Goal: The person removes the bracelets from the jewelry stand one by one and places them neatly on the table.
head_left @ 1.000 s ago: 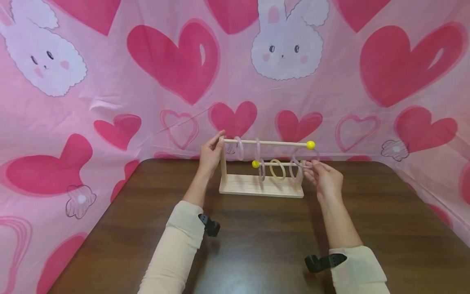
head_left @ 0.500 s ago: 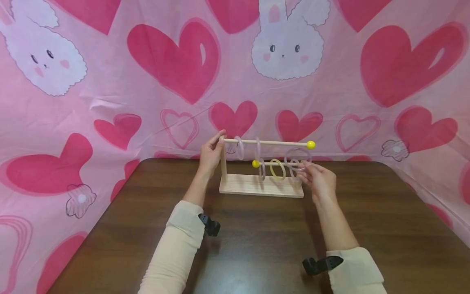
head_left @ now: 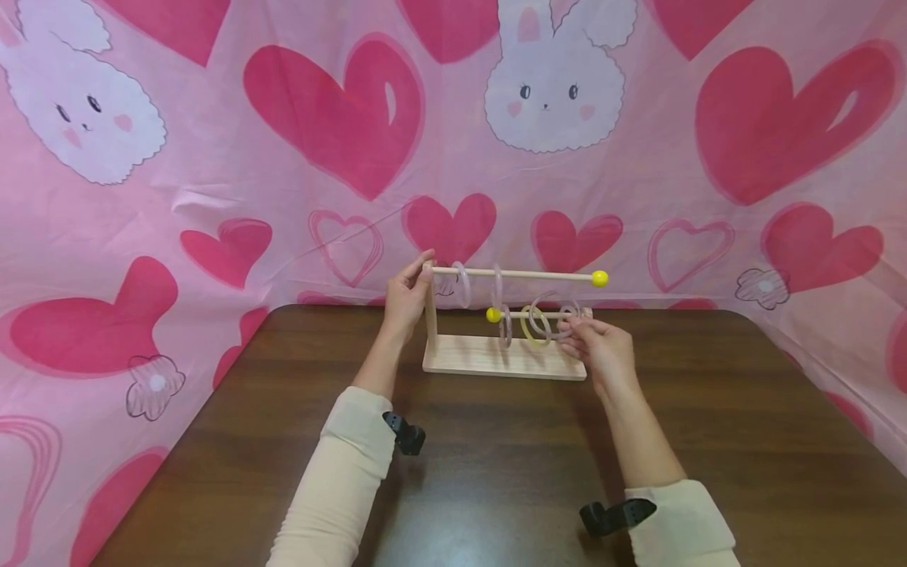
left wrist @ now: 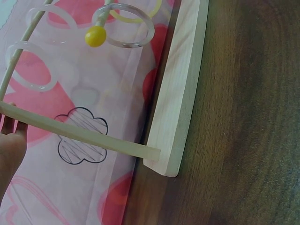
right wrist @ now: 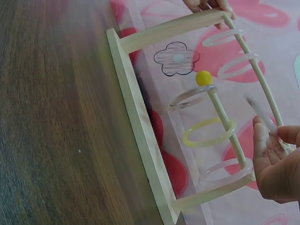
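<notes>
A wooden bangle stand (head_left: 496,361) has two rods, each tipped with a yellow ball. My left hand (head_left: 405,305) grips the top of its left post. My right hand (head_left: 608,354) pinches a translucent, pale purple bangle (right wrist: 263,116) between thumb and fingers. In the head view that bangle overlaps the lower rod and a yellow bangle (right wrist: 206,144) hanging there. The lower rod also carries a mottled greyish bangle (head_left: 506,327) near its ball and a pale bangle (right wrist: 220,180) by the right post. Two pale pink bangles (head_left: 463,285) hang on the upper rod.
The stand is on a dark brown wooden table (head_left: 489,472). A pink cloth (head_left: 298,181) with hearts and rabbits hangs behind it. The upper rod's yellow ball (head_left: 600,278) forms its free right end.
My right hand has moved left with the bangle, from beyond the upper rod's ball end to in front of the lower rod. The left hand and the stand have stayed put.
</notes>
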